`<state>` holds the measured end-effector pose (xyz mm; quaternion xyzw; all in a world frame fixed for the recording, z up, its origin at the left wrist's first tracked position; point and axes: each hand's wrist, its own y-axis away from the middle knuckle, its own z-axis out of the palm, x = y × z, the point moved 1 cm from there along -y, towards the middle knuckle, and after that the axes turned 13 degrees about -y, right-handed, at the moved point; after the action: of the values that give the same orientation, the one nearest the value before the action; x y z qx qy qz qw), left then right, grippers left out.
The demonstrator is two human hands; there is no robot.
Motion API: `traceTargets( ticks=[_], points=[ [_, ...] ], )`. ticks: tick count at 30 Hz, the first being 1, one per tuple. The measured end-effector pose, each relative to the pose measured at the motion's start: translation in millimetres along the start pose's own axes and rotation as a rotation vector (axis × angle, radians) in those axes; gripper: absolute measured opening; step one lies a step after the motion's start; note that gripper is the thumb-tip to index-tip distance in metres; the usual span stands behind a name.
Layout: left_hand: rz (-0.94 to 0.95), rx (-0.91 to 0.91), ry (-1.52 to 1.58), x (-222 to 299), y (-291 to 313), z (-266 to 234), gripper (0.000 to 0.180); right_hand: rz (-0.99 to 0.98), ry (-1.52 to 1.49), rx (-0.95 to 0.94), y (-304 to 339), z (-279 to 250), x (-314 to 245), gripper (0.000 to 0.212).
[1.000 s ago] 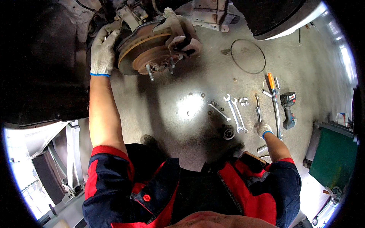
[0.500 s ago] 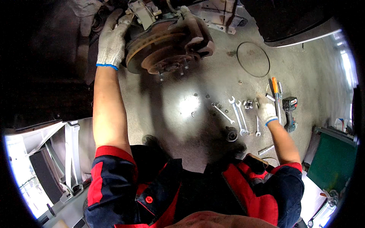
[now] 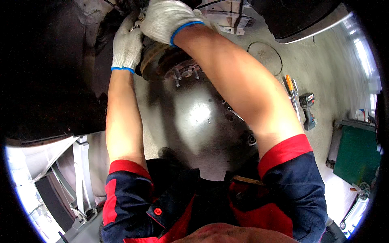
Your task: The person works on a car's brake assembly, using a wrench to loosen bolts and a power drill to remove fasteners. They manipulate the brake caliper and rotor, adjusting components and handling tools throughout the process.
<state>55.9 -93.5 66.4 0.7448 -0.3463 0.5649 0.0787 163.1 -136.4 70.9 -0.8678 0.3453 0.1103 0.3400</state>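
The rust-brown round metal brake disc (image 3: 153,65) lies just on the wearer's side of both hands, partly covered by the right forearm, its two visible grey metal studs (image 3: 177,77) pointing back toward the wearer. Seen at a slant, the disc looks like a flattened oval, its long axis rising from lower left to upper right.

The left hand (image 3: 127,46), in a white knitted glove with a blue cuff, is the nearer one to the disc's left edge, its fingers reaching past it. The right hand (image 3: 167,21), gloved alike, crosses over the disc's far edge, so the two hands almost meet behind its left part. The left fingers look bent, with a small shiny bit beside them, but whether they grasp it I cannot tell; the right fingertips are hidden, so their grip cannot be told either.

Well right of the disc, an orange-handled metal bar (image 3: 289,83) and a black cordless power tool (image 3: 308,111) lie on the grey floor (image 3: 190,137).
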Motion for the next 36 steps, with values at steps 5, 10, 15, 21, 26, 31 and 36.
traceTargets(
  ticks=[5, 10, 15, 21, 26, 31, 36],
  points=[
    [0.079, 0.015, -0.246, -15.8, 4.9, -41.3, 0.056, -0.188, -0.189, -0.389, 7.7, -42.9, -4.6, 0.049],
    [0.068, 0.011, -0.170, -11.7, 5.4, -35.1, 0.054, 0.084, -0.455, -0.525, 3.6, -83.4, 0.3, 0.069],
    [0.120, 0.224, -0.414, -6.2, 10.7, -49.5, 0.042, 0.071, -0.373, -0.630, 3.6, -77.2, -10.2, 0.092],
    [0.128, 0.647, 0.186, 78.7, 28.6, -63.9, 0.030, -0.150, -0.095, -0.464, -6.8, -63.1, -6.4, 0.114],
    [0.097, 0.437, -0.326, 79.5, 12.9, -93.1, 0.037, -0.318, -0.266, -0.566, -23.0, -65.5, -0.9, 0.112],
    [0.104, 0.463, -0.655, 88.9, 9.9, -106.2, 0.044, -0.345, -0.339, -0.542, -19.6, -56.2, 1.9, 0.102],
    [0.148, 0.571, -0.406, 96.8, 5.1, -114.0, 0.050, -0.381, -0.398, -0.469, -19.9, -43.2, 7.4, 0.095]
  ],
)
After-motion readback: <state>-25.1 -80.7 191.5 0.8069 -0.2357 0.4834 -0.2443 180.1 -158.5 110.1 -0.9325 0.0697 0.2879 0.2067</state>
